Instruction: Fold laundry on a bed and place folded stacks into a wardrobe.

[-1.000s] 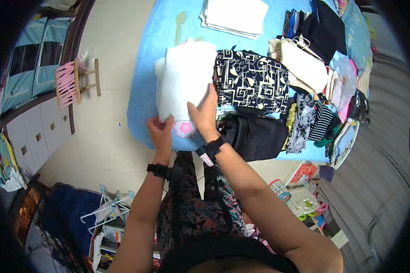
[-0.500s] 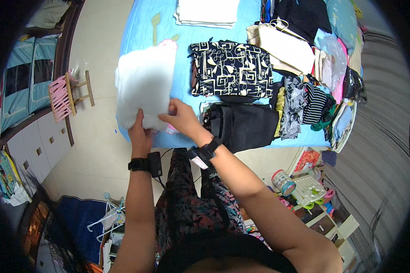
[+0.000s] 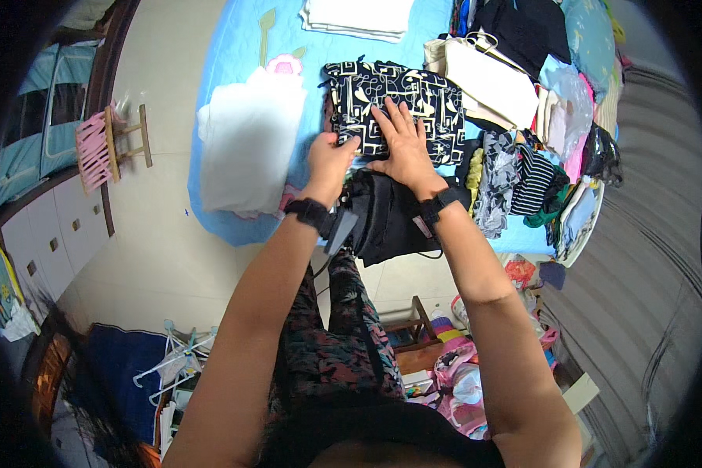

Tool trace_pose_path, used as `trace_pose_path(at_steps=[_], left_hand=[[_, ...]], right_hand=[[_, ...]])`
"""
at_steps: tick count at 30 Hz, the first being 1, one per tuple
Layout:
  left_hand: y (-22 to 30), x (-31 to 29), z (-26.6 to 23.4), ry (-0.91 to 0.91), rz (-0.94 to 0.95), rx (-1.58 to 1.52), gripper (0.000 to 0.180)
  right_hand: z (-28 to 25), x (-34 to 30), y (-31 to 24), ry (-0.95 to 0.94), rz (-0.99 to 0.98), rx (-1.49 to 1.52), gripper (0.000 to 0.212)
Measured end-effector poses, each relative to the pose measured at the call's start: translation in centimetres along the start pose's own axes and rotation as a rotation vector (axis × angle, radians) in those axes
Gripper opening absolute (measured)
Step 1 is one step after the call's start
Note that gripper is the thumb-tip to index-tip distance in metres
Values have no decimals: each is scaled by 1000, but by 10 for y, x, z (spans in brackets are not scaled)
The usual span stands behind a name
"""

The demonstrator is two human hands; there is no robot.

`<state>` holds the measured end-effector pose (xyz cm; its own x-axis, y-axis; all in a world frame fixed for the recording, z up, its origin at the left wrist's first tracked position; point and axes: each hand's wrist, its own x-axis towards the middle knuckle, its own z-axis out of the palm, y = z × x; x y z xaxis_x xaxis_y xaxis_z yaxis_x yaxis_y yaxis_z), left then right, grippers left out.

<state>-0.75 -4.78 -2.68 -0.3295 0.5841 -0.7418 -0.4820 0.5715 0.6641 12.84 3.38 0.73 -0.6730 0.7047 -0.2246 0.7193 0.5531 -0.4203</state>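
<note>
Inscriptions: none legible from where one stands. Label: a small pale patch [image 3: 423, 227] beside the right black wrist strap [image 3: 442, 204], toward the near edge of the blue quilted cover [image 3: 230, 47]; any lettering too small to read. Printed surface: folded black-and-white patterned cloth [image 3: 438, 109], farther in from the same edge; squared and looping figures, nothing readable as word or number.

We see a black cloth [image 3: 364, 95] with cream angular lines and leaf-like shapes, folded into a rough rectangle, lying on the blue bed [image 3: 234, 51]
</note>
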Motion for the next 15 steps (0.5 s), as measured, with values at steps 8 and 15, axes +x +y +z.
trace_pose_path(at_steps=[8,15], left_hand=[[19,-25,50,-160,608,24,34],[-11,-6,-39,222,202,161,46]], right_hand=[[21,9,59,116,281,611,58],[-21,10,61,171,652,1942,55]])
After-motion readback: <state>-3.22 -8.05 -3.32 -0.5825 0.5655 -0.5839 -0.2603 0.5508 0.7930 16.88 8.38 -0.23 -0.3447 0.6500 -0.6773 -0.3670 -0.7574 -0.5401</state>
